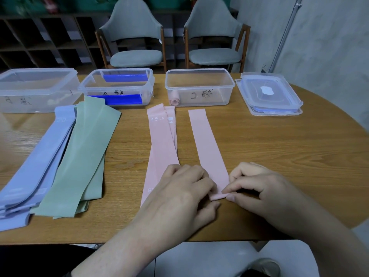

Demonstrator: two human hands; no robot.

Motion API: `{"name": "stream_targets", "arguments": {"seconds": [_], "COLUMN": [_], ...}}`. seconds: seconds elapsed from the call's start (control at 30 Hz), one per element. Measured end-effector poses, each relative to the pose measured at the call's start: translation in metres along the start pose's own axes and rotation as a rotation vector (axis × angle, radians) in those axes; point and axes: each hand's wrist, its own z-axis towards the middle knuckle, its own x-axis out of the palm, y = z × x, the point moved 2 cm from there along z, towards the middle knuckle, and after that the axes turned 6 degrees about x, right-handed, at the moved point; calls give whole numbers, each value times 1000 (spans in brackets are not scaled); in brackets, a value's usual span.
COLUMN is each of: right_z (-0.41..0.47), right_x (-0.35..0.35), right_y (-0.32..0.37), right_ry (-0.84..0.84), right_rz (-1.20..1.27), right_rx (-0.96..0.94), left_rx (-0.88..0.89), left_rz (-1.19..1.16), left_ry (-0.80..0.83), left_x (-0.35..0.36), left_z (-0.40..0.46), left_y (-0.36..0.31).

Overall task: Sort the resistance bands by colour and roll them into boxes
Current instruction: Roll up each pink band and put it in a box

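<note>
At the far left a clear box (38, 89) with handwriting on its wall is sitting on the wooden counter (279, 148). In front of it a stack of blue bands (38, 164) is lying flat, with green bands (79, 156) overlapping its right edge. Behind the green ones a second clear box (116, 86) is holding blue clips or lids. Further right, two pink bands (162, 140) are lying together, one printed "15 LB", their far ends near a third clear box (199, 86) that is holding one rolled pink band (174, 101) in its left corner. The left hand (185, 188) is resting over the near end of that pair, its fingers curled and pinching the single pink band (207, 144) lying just beside them. The right hand (257, 188) is pinching the same band's near end, which is curling into a small roll (218, 196) between both hands. At the far right, stacked lids (269, 94) are lying on the counter.
</note>
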Motion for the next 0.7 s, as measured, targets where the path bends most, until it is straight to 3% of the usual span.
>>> {"name": "stream_targets", "arguments": {"seconds": [0.7], "right_z": [3], "right_x": [3], "right_y": [-7], "right_ry": [-40], "right_rz": [34], "right_rx": [34], "left_rx": [-34], "left_rz": [69], "left_ry": [-23], "left_x": [7], "left_z": [-1], "left_y": [5]}}
